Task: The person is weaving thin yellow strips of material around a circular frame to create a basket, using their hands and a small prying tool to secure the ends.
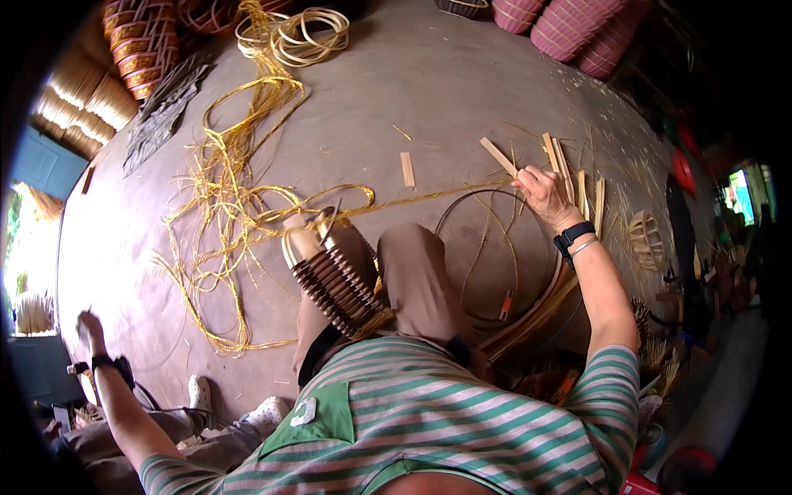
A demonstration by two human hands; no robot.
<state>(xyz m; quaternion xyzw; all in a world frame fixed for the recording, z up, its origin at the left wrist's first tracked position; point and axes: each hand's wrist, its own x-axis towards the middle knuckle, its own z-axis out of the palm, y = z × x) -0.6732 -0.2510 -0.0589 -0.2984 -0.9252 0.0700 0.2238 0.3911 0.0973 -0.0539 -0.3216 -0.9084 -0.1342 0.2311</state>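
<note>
Head view: seated on a brown floor (pixel 462 91), knees drawn up, a half-woven basket (pixel 334 276) of dark brown slats propped between the legs. Right hand (pixel 543 191) raised well out to the right, fingers closed, pinching a golden yellow strip (pixel 429 196) that runs taut from the fist back toward the basket. Just beside that hand, flat bamboo sticks (pixel 569 177) scattered on the floor, and below it thin hoops (pixel 487 247) of dark cane. Left hand (pixel 87 327) flung far out to the lower left, wearing a black wrist strap, small and near the dark rim; cannot tell whether spread or closed. Left of the basket, a loose tangle of yellow strips (pixel 223 206); farther up, coiled pale rings (pixel 309 35). Pink woven baskets (pixel 569 25) at the top edge.
</note>
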